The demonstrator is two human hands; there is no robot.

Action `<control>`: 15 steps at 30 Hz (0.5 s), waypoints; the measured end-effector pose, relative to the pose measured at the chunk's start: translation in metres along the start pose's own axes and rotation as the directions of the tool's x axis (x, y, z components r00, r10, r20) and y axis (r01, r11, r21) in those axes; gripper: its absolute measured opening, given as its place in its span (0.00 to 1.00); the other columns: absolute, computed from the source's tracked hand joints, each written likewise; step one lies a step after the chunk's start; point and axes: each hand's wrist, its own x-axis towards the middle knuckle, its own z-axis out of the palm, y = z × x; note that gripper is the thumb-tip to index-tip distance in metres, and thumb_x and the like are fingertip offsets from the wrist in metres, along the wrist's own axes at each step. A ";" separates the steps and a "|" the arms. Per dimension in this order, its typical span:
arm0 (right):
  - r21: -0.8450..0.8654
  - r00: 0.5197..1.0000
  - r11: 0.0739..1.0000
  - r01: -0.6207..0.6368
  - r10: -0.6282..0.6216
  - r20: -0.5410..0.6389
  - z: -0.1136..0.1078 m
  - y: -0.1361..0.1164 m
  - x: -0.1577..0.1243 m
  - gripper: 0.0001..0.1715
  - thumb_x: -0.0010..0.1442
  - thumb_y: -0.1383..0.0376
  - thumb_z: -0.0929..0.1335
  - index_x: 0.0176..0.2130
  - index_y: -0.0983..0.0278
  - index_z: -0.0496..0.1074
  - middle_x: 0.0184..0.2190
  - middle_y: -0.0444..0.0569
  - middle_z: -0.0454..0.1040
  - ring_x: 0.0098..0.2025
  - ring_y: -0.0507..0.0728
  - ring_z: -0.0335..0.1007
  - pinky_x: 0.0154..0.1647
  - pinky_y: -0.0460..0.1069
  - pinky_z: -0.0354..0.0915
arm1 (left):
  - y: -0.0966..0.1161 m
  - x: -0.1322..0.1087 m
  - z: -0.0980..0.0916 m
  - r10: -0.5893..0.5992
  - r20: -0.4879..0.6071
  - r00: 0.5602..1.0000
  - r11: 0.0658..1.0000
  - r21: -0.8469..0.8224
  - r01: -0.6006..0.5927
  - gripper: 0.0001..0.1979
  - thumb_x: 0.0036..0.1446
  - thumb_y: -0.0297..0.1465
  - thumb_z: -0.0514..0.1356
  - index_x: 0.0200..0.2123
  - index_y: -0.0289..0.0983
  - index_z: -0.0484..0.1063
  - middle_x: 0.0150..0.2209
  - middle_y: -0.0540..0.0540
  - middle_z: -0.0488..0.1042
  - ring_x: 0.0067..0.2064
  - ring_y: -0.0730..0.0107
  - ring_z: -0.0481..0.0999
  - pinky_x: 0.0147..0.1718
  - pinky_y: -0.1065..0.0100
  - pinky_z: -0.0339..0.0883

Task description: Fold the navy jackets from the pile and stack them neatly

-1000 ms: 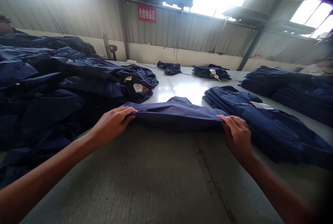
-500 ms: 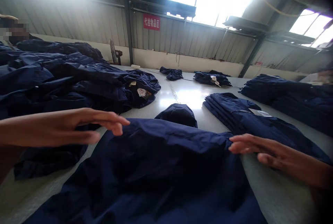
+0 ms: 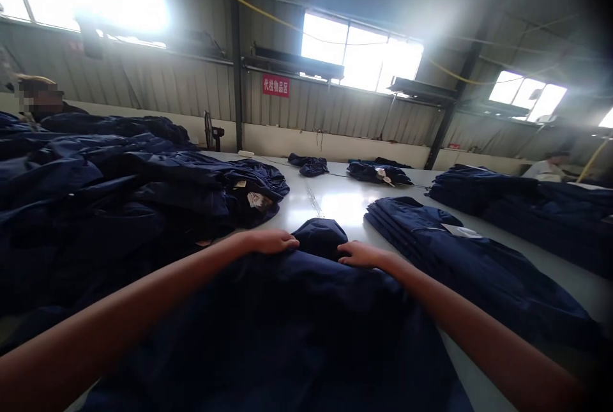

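A dark navy hooded jacket point(image 3: 306, 322) is spread on the table right in front of me, its rounded hood point(image 3: 320, 233) at the far end. My left hand point(image 3: 275, 241) has its fingers curled over the jacket's far edge, just left of the hood. On the hood's other side, my right hand point(image 3: 359, 253) pinches the same edge, with the fingertips partly hidden by cloth. Both arms reach forward over the jacket, and its lower part runs out of view toward me.
Loose navy garments point(image 3: 143, 175) are heaped on the left. A folded stack with a pale tag point(image 3: 460, 231) lies on the right, with another stack point(image 3: 517, 201) behind. Small bundles point(image 3: 378, 173) sit farther back on the white table point(image 3: 301, 201). People are at both sides.
Both hands have come inward and forward from the jacket's outer corners to either side of the hood, and their fingers have closed on the cloth. The view has tilted upward.
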 end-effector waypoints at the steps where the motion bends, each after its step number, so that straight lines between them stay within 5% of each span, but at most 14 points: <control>1: -0.007 1.000 1.000 -0.012 0.012 0.028 0.001 -0.002 0.012 0.22 0.66 0.57 0.69 0.55 0.62 0.79 0.52 0.53 0.82 0.52 0.63 0.79 0.53 0.52 0.71 | -0.001 0.015 0.001 -0.011 0.070 0.997 1.000 0.001 0.011 0.27 0.72 0.48 0.48 0.50 0.40 0.82 0.50 0.44 0.83 0.45 0.61 0.81 0.45 0.67 0.73; 4: -0.022 0.997 0.999 -0.042 0.043 0.064 0.001 0.000 0.048 0.24 0.65 0.51 0.71 0.51 0.65 0.81 0.48 0.55 0.83 0.47 0.63 0.80 0.47 0.52 0.72 | -0.010 0.059 0.002 -0.060 0.195 0.979 0.998 0.030 0.055 0.25 0.68 0.48 0.54 0.49 0.37 0.83 0.46 0.41 0.84 0.41 0.59 0.81 0.42 0.64 0.73; 8: -0.035 0.993 0.995 -0.096 0.098 0.066 -0.008 0.014 0.104 0.35 0.65 0.42 0.69 0.54 0.68 0.79 0.54 0.62 0.80 0.54 0.68 0.77 0.52 0.54 0.71 | -0.031 0.115 -0.004 -0.152 0.249 0.956 0.987 0.094 0.132 0.29 0.52 0.53 0.68 0.48 0.37 0.83 0.45 0.40 0.84 0.45 0.53 0.81 0.45 0.62 0.74; 11: -0.048 0.979 0.978 -0.202 0.204 0.024 -0.022 0.024 0.141 0.41 0.69 0.43 0.65 0.64 0.71 0.71 0.64 0.68 0.71 0.63 0.72 0.70 0.59 0.59 0.68 | -0.048 0.144 -0.012 -0.238 0.158 0.958 0.965 0.150 0.215 0.41 0.47 0.52 0.72 0.60 0.37 0.76 0.56 0.34 0.79 0.57 0.42 0.76 0.55 0.53 0.70; 15: -0.061 0.961 0.961 -0.269 0.264 -0.083 -0.036 0.027 0.152 0.41 0.73 0.48 0.62 0.72 0.71 0.58 0.71 0.71 0.59 0.71 0.73 0.59 0.65 0.63 0.61 | -0.060 0.144 -0.019 -0.216 -0.045 0.975 0.959 0.179 0.221 0.37 0.61 0.49 0.65 0.69 0.39 0.66 0.66 0.31 0.70 0.67 0.39 0.67 0.64 0.46 0.60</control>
